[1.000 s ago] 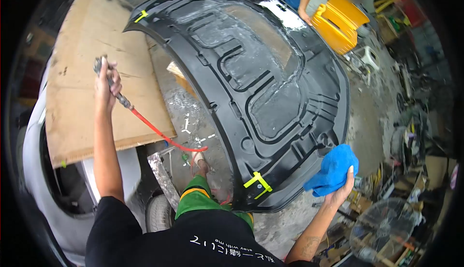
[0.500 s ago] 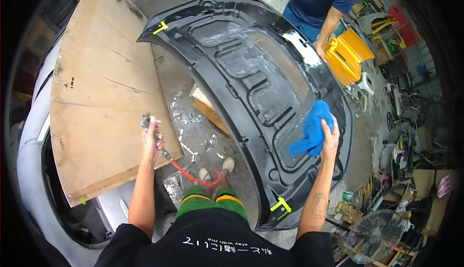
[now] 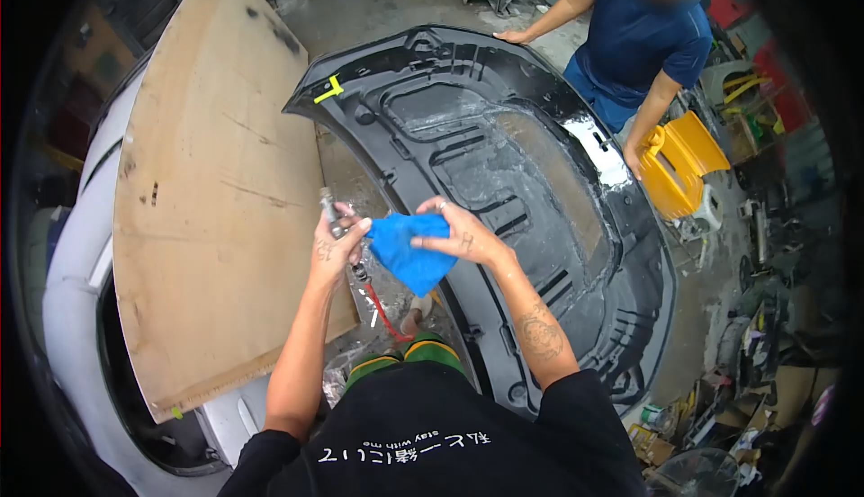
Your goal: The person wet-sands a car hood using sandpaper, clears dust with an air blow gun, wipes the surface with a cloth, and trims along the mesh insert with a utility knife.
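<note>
Wrapped around a metal air tool (image 3: 331,213) with a red hose (image 3: 381,308), my left grip (image 3: 340,239) also meets the blue cloth (image 3: 411,259)'s left corner; my right grip (image 3: 457,232), partly curled, holds its right side. Rightward on my feed, the black car hood (image 3: 463,173) has a person (image 3: 643,38)'s hands at its far edge.
</note>
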`<act>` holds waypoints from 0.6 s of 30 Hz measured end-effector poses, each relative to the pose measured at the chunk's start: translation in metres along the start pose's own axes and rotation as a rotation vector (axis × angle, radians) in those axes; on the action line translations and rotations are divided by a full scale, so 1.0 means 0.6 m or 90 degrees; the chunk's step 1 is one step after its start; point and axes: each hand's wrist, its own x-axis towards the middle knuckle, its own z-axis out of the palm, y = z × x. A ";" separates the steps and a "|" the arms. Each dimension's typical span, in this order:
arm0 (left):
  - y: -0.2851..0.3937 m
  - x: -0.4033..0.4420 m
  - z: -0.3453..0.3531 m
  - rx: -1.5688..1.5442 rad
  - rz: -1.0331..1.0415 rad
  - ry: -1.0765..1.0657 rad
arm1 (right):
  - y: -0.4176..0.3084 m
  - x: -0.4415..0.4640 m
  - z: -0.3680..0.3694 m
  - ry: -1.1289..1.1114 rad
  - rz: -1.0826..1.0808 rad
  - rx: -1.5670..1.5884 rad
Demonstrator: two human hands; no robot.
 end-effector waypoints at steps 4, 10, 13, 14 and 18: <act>0.046 0.034 0.061 -0.042 0.028 0.003 | 0.098 0.020 0.008 -0.099 -0.010 -0.199; 0.076 0.098 0.108 -0.084 0.033 -0.058 | 0.353 -0.006 0.050 -0.020 0.136 0.174; 0.087 0.143 0.102 -0.028 0.038 -0.037 | 0.355 -0.001 0.073 0.331 0.145 0.460; 0.087 0.160 0.094 -0.007 0.045 -0.018 | 0.354 0.008 0.049 0.389 0.152 0.557; 0.061 0.248 0.049 0.041 0.069 0.058 | 0.309 0.085 -0.116 0.520 -0.010 0.236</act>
